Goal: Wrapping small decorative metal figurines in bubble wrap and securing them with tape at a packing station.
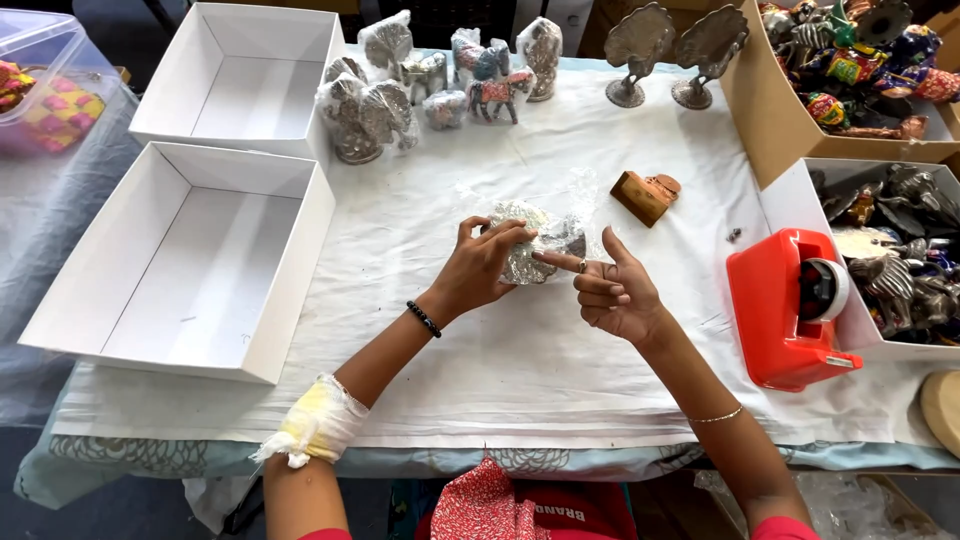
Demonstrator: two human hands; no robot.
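While the left hand (483, 268) curls its fingers over a small metal figurine wrapped in clear plastic (535, 245), gripping it from the near-left side, the right hand (612, 290) holds nothing: its index finger is stretched out and its tip presses against the wrap on the figurine's right side, with the thumb raised and the other fingers loosely bent. The wrapped figurine sits just above the white paper sheet (500, 370) that covers the table, near its middle. A black bead bracelet (423, 318) circles the left wrist, and a white and yellow bandage (315, 422) wraps the left forearm near the elbow; a thin chain (718, 415) lies on the right wrist.

Just beyond the hands to the right lies a small brown wooden block (645, 194). Farther right stands a red tape dispenser (790, 305), beside a white box of metal animal figures (895, 250). At the back of the table stands a group of wrapped figurines (385, 100) and two metal fan-shaped stands (675, 50). To the left lie two open white boxes (190, 260), both empty.
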